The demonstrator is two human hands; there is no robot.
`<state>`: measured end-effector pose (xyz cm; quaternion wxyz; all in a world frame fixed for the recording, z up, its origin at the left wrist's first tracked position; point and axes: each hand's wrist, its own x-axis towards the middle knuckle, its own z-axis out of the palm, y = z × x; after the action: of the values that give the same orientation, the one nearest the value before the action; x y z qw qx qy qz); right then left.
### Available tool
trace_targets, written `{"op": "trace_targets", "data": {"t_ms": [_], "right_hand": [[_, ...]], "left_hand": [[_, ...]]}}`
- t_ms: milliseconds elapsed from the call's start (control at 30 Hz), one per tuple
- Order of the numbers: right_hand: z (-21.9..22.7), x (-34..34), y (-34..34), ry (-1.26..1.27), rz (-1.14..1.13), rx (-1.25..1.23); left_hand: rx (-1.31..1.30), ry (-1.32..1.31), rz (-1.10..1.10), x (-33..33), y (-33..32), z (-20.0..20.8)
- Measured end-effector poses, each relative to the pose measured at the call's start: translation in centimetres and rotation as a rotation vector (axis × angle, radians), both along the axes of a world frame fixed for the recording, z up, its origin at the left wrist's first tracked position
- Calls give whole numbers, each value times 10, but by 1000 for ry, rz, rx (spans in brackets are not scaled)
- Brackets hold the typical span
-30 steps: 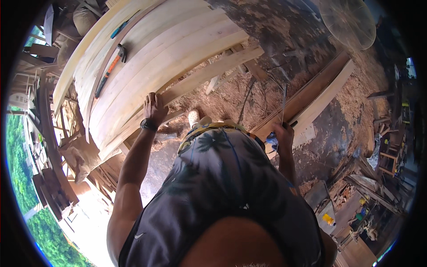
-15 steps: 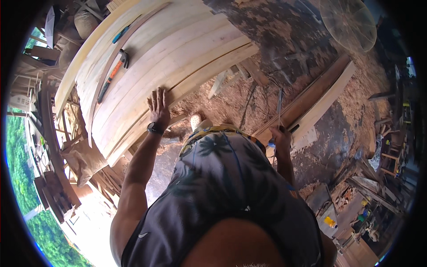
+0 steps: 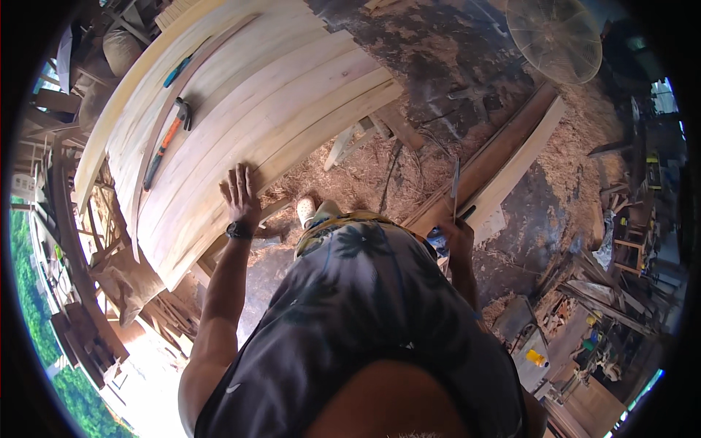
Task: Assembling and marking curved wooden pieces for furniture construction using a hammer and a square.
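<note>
My left hand point(image 3: 241, 196) lies flat with its fingers stretched out on the near edge of a wide curved panel of pale planks point(image 3: 241, 131). Down at my right side, my right hand point(image 3: 458, 239) is closed round a long, thin metal tool point(image 3: 456, 179) that points away from me. Its exact kind is unclear, and my fingers hide part of it. A dark handle-like end sticks out beside that hand. On the panel rest a claw hammer point(image 3: 166, 146) with an orange and black handle and a smaller teal-handled tool point(image 3: 177, 71).
To the right lies a long brown timber beam point(image 3: 496, 157) on a floor strewn with shavings. A round fan point(image 3: 555, 38) stands at the far right. Wood scraps and a yellow container point(image 3: 537, 358) are at the near right. A sack point(image 3: 123, 51) sits at the far left.
The whole scene has shifted slightly left in view. The dark gap along the panel's nearest plank looks much thinner now. Both hands keep much the same pose.
</note>
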<state>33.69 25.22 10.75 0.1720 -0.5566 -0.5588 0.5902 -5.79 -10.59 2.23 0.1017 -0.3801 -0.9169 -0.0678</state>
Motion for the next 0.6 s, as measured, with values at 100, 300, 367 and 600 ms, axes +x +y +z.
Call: {"op": "trace_targets", "data": {"t_ms": [100, 300, 367, 600], "right_hand": [[5, -4, 8, -20, 83, 47], [3, -3, 24, 34, 131, 63], [4, -5, 33, -149, 322, 217], [11, -44, 53, -119, 552, 551]], "left_hand": [[48, -15, -8, -4, 4, 6], [-11, -111, 61, 6, 13, 33], [-84, -270, 164, 14, 23, 40], [-14, -159, -46, 11, 94, 50]]}}
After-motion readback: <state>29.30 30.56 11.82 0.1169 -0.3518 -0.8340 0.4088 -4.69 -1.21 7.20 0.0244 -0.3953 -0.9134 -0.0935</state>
